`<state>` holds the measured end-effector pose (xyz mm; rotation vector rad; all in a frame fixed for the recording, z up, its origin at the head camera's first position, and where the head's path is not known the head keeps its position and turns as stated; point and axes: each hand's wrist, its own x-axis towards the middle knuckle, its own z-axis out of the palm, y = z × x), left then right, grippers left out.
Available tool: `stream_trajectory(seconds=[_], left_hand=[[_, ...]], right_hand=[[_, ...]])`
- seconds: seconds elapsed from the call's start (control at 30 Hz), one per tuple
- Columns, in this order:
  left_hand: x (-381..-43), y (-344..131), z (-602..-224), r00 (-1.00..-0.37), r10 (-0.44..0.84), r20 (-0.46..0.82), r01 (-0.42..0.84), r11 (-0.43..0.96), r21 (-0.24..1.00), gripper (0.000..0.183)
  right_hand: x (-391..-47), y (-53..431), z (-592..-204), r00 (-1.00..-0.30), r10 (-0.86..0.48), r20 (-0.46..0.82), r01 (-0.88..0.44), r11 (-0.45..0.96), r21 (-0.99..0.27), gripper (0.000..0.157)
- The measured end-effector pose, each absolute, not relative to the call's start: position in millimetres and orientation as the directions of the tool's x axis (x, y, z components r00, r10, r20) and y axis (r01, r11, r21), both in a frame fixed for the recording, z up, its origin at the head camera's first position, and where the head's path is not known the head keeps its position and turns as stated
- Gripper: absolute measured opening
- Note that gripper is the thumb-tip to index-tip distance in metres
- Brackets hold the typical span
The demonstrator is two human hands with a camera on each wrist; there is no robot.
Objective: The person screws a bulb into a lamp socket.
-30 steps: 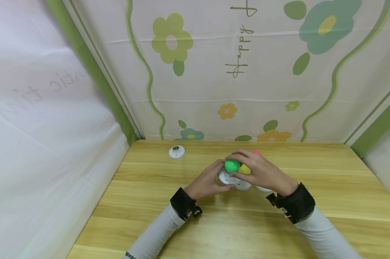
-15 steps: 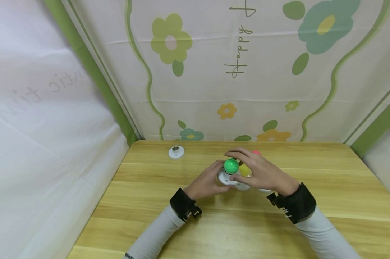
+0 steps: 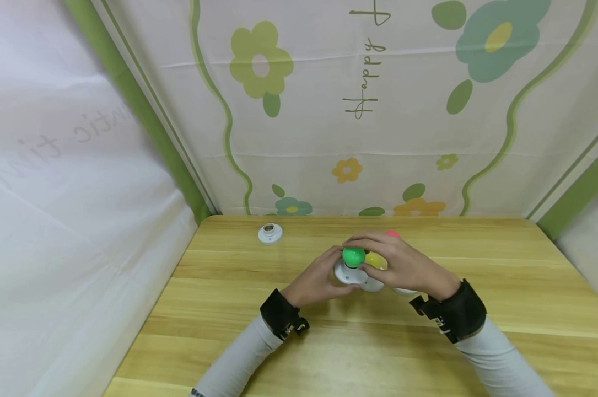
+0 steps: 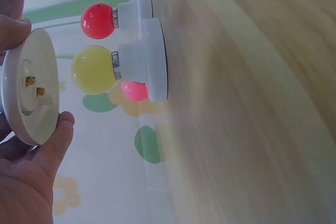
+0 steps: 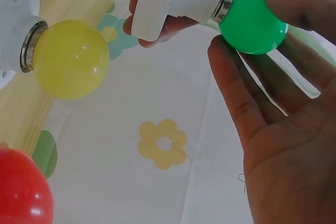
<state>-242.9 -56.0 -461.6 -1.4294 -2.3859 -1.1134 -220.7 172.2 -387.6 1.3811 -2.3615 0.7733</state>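
My left hand (image 3: 314,280) grips the rim of a white round lamp holder (image 3: 349,274), raised above the table. In the left wrist view its underside, with two brass terminals (image 4: 35,86), faces the camera. A green light bulb (image 5: 253,22) sits in this holder, a band of its metal cap showing. My right hand (image 3: 411,267) pinches the green bulb, thumb on one side and fingertips on the other. Just beyond, a yellow bulb (image 5: 72,59) stands upright in its own white holder (image 4: 155,59) on the table.
A red bulb (image 4: 98,20) in a holder and a pinkish-red bulb (image 4: 135,91) stand near the yellow one. A bulbless white holder (image 3: 270,233) lies at the back left of the wooden table (image 3: 338,353). A flower-printed curtain (image 3: 299,127) hangs behind.
My right fingers have loosened from the green bulb, then closed round it again. The green bulb and its holder have shifted slightly left; the left hand keeps its grip.
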Motion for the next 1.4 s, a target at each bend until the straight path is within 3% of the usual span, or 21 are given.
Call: stream_trajectory(seconds=[0.63, 0.9, 1.0, 1.17, 1.4], left_hand=[[-238.8, -54.3, -459.3, -0.533, 0.712, 0.457, 0.815, 0.288, 0.502, 0.067], [-238.0, -55.6, -458.2, -0.549, 0.712, 0.438, 0.803, 0.305, 0.512, 0.068], [-237.3, -56.4, -457.9, -0.556, 0.709, 0.433, 0.797, 0.308, 0.519, 0.069], [-237.2, -55.4, -456.9, -0.541, 0.712, 0.447, 0.805, 0.286, 0.52, 0.078], [-235.3, -54.3, -455.6, -0.529, 0.706, 0.471, 0.81, 0.255, 0.528, 0.082]], right_hand=[[-223.3, 170.3, -390.7, -0.528, -0.675, 0.516, -0.846, 0.473, -0.247, 0.042], [-222.5, 171.0, -392.0, -0.564, -0.665, 0.489, -0.825, 0.482, -0.296, 0.055], [-220.8, 171.2, -391.9, -0.548, -0.679, 0.489, -0.836, 0.459, -0.3, 0.059], [-219.9, 172.3, -390.9, -0.507, -0.712, 0.486, -0.862, 0.432, -0.266, 0.053], [-218.8, 174.1, -389.0, -0.512, -0.716, 0.474, -0.859, 0.438, -0.266, 0.047]])
